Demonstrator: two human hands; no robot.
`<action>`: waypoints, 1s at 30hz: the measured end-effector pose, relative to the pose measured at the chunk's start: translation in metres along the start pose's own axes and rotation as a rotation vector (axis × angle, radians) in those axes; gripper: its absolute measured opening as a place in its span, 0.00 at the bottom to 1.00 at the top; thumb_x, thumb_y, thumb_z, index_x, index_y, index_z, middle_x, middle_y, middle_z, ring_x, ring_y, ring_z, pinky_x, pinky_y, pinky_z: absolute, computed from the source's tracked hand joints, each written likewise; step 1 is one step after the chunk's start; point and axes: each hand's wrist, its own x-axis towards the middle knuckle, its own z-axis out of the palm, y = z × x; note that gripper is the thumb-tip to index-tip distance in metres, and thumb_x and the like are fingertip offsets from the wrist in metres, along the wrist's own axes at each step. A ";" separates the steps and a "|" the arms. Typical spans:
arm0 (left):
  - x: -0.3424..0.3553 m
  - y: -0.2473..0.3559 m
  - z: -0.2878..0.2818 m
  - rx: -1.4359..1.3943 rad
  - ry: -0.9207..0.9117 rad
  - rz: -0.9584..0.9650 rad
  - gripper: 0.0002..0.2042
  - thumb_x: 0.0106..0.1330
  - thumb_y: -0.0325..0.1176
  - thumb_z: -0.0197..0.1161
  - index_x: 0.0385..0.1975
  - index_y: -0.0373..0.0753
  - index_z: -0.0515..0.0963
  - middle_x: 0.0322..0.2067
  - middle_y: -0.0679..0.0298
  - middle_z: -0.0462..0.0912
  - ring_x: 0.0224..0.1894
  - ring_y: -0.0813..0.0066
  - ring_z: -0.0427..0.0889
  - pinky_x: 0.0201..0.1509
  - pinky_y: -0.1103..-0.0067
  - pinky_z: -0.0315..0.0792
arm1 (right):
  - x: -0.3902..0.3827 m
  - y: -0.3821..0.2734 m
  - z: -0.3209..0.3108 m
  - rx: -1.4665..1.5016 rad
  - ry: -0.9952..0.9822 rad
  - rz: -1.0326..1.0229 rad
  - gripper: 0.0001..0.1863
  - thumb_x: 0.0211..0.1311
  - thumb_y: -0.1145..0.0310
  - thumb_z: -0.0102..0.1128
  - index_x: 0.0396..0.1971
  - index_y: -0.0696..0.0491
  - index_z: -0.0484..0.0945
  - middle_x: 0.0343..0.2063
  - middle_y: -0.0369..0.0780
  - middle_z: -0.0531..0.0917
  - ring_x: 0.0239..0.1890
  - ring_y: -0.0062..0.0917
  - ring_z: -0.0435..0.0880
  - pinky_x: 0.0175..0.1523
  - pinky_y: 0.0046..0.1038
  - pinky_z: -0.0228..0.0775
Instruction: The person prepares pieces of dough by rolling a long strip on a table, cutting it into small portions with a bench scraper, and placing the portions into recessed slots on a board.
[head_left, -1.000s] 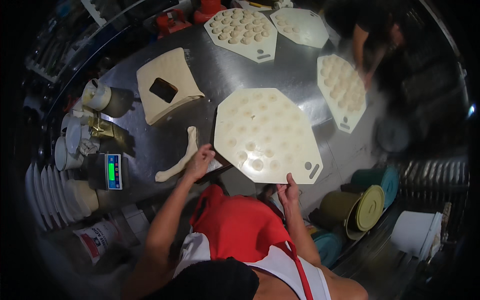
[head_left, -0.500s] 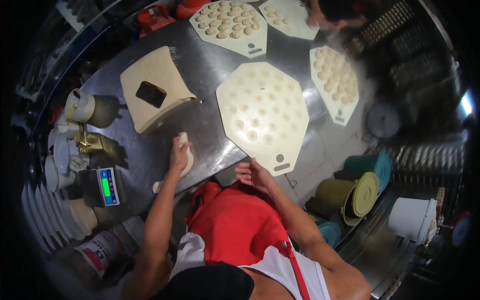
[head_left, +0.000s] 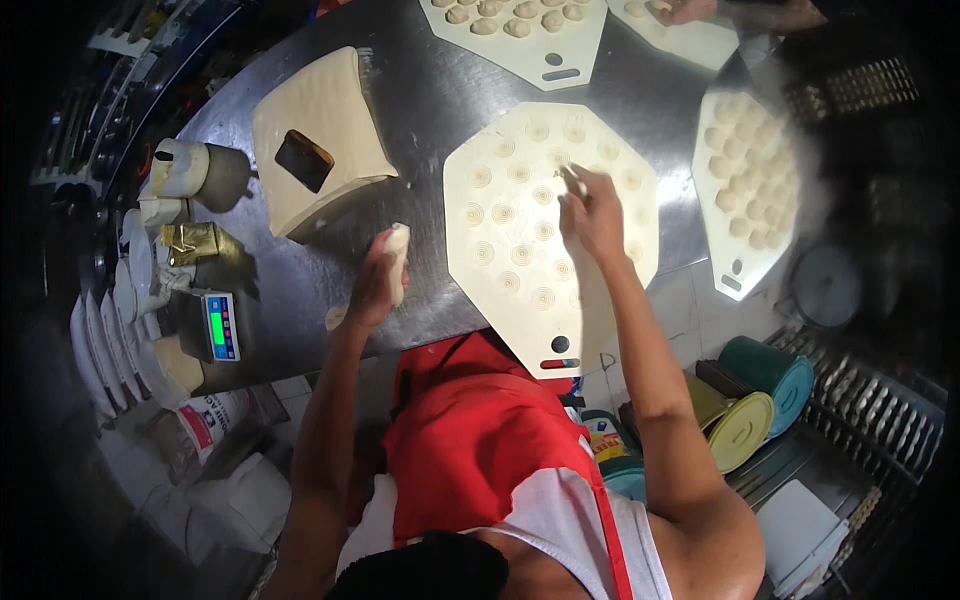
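Observation:
My left hand [head_left: 370, 285] is closed around a soft pale dough rope [head_left: 398, 262], held upright over the steel table. Another pale piece of dough [head_left: 336, 318] shows beside that wrist; whether it joins the rope cannot be told. Over the cream octagonal board [head_left: 520, 325], my right hand [head_left: 596, 218] has its fingers pinched together near the board's middle. Anything between those fingertips is too small to make out. Round ringed marks cover the board, and its near end has a hole and a handle slot.
A folded dough sheet [head_left: 335, 100] with a dark phone [head_left: 304, 161] on it lies left on the steel table [head_left: 420, 140]. A scale [head_left: 221, 327] stands nearer. Boards of dough balls [head_left: 570, 70] lie beyond and right [head_left: 727, 265]. A co-worker's hand [head_left: 685, 10] is at the far right.
My right hand has moved from the board's near edge forward over its middle, and its fingers have closed together. The dough rope stays in my left hand. The whole view has shifted.

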 end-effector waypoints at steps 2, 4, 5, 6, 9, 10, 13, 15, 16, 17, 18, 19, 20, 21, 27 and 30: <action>-0.007 -0.006 0.015 0.023 -0.018 -0.031 0.22 0.81 0.39 0.48 0.69 0.36 0.70 0.42 0.62 0.78 0.34 0.75 0.78 0.39 0.75 0.76 | 0.029 0.005 0.005 -0.121 -0.087 -0.103 0.13 0.67 0.71 0.66 0.50 0.52 0.87 0.42 0.45 0.85 0.42 0.42 0.88 0.51 0.40 0.80; -0.015 -0.016 0.026 0.036 -0.040 -0.051 0.21 0.81 0.40 0.53 0.67 0.34 0.73 0.46 0.59 0.81 0.37 0.73 0.81 0.43 0.74 0.78 | 0.051 0.017 0.008 -0.226 -0.228 -0.123 0.07 0.67 0.72 0.66 0.43 0.53 0.87 0.42 0.45 0.85 0.43 0.44 0.88 0.51 0.40 0.80; -0.018 -0.023 0.027 0.257 -0.072 0.084 0.20 0.81 0.38 0.49 0.67 0.34 0.72 0.44 0.60 0.80 0.36 0.74 0.79 0.42 0.75 0.77 | 0.057 0.020 0.011 -0.136 -0.172 -0.046 0.04 0.68 0.71 0.66 0.38 0.54 0.86 0.42 0.45 0.86 0.45 0.44 0.88 0.51 0.39 0.79; -0.022 -0.034 0.027 0.362 -0.079 0.149 0.20 0.82 0.37 0.47 0.67 0.34 0.72 0.42 0.60 0.79 0.36 0.75 0.78 0.41 0.76 0.76 | 0.059 0.015 0.013 -0.135 -0.185 -0.048 0.04 0.68 0.71 0.66 0.38 0.54 0.86 0.42 0.45 0.86 0.45 0.44 0.88 0.51 0.39 0.79; -0.029 -0.058 0.025 0.807 0.011 0.709 0.19 0.81 0.33 0.45 0.66 0.33 0.72 0.45 0.57 0.80 0.39 0.73 0.79 0.44 0.75 0.76 | 0.071 -0.004 0.011 -0.106 -0.237 0.154 0.06 0.69 0.68 0.67 0.37 0.55 0.86 0.41 0.46 0.86 0.46 0.45 0.88 0.51 0.40 0.79; -0.027 -0.046 0.033 0.912 0.045 0.888 0.19 0.81 0.33 0.45 0.66 0.33 0.72 0.47 0.55 0.80 0.40 0.72 0.80 0.45 0.74 0.77 | 0.069 0.003 0.008 -0.192 -0.180 0.027 0.07 0.70 0.67 0.66 0.38 0.55 0.85 0.40 0.46 0.86 0.46 0.45 0.87 0.52 0.41 0.79; -0.047 -0.022 0.038 0.180 -0.094 -0.077 0.19 0.80 0.30 0.45 0.66 0.33 0.72 0.51 0.52 0.80 0.44 0.70 0.82 0.47 0.73 0.78 | 0.051 0.009 0.008 -0.347 -0.099 -0.162 0.08 0.72 0.67 0.65 0.41 0.56 0.84 0.39 0.47 0.85 0.46 0.47 0.87 0.53 0.44 0.79; -0.055 -0.031 0.029 0.137 0.004 -0.090 0.20 0.80 0.31 0.47 0.67 0.34 0.72 0.49 0.53 0.82 0.43 0.71 0.83 0.46 0.72 0.78 | 0.032 -0.003 0.016 -0.442 -0.091 -0.248 0.08 0.72 0.69 0.62 0.45 0.56 0.84 0.41 0.49 0.87 0.50 0.47 0.86 0.57 0.43 0.78; -0.055 -0.029 0.029 0.120 -0.007 -0.071 0.20 0.80 0.31 0.47 0.67 0.34 0.72 0.49 0.53 0.82 0.43 0.71 0.83 0.46 0.72 0.78 | 0.032 0.010 0.013 -0.464 -0.078 -0.259 0.08 0.72 0.69 0.62 0.45 0.56 0.84 0.41 0.49 0.87 0.50 0.47 0.86 0.57 0.43 0.78; -0.054 -0.026 0.027 0.127 -0.027 -0.095 0.20 0.80 0.31 0.47 0.68 0.34 0.72 0.46 0.54 0.83 0.41 0.71 0.83 0.46 0.73 0.78 | 0.036 0.022 0.008 -0.298 -0.074 -0.181 0.09 0.71 0.70 0.62 0.45 0.56 0.84 0.43 0.50 0.88 0.51 0.46 0.87 0.58 0.41 0.79; -0.057 -0.026 0.018 0.146 -0.026 -0.123 0.21 0.80 0.32 0.47 0.68 0.34 0.71 0.44 0.55 0.83 0.38 0.71 0.83 0.45 0.73 0.78 | 0.041 0.014 0.010 -0.108 -0.081 -0.109 0.09 0.70 0.70 0.61 0.46 0.56 0.84 0.44 0.50 0.89 0.51 0.45 0.88 0.58 0.40 0.79; -0.060 -0.026 0.013 0.151 -0.032 -0.073 0.21 0.80 0.32 0.48 0.69 0.35 0.71 0.39 0.57 0.84 0.35 0.72 0.82 0.43 0.73 0.78 | 0.047 0.007 0.003 -0.036 -0.107 -0.064 0.10 0.68 0.71 0.61 0.45 0.55 0.86 0.46 0.52 0.90 0.52 0.42 0.89 0.58 0.37 0.79; -0.063 -0.026 0.011 0.145 -0.021 -0.060 0.21 0.80 0.32 0.48 0.69 0.35 0.71 0.39 0.57 0.84 0.35 0.72 0.82 0.43 0.73 0.78 | 0.052 0.000 -0.004 -0.071 -0.130 0.120 0.09 0.67 0.72 0.62 0.44 0.54 0.88 0.46 0.53 0.90 0.51 0.43 0.89 0.57 0.39 0.79; -0.068 -0.028 0.008 0.110 0.008 -0.062 0.21 0.80 0.32 0.48 0.69 0.35 0.71 0.40 0.57 0.84 0.35 0.73 0.82 0.43 0.73 0.78 | 0.054 -0.004 0.001 -0.083 -0.134 0.088 0.12 0.68 0.75 0.61 0.47 0.54 0.88 0.44 0.51 0.90 0.49 0.41 0.90 0.55 0.38 0.80; -0.083 -0.083 -0.007 0.125 -0.015 -0.106 0.23 0.78 0.33 0.50 0.70 0.33 0.70 0.41 0.57 0.83 0.35 0.72 0.82 0.43 0.73 0.78 | 0.060 0.028 0.021 -0.384 -0.107 -0.250 0.10 0.70 0.69 0.64 0.45 0.53 0.90 0.40 0.50 0.83 0.45 0.52 0.85 0.50 0.43 0.77; -0.094 -0.088 -0.010 0.257 -0.034 -0.143 0.24 0.77 0.34 0.52 0.70 0.32 0.70 0.41 0.53 0.84 0.33 0.70 0.85 0.44 0.71 0.80 | 0.057 0.012 0.025 -0.369 -0.138 -0.221 0.06 0.66 0.72 0.63 0.37 0.57 0.85 0.39 0.53 0.83 0.44 0.53 0.85 0.49 0.46 0.76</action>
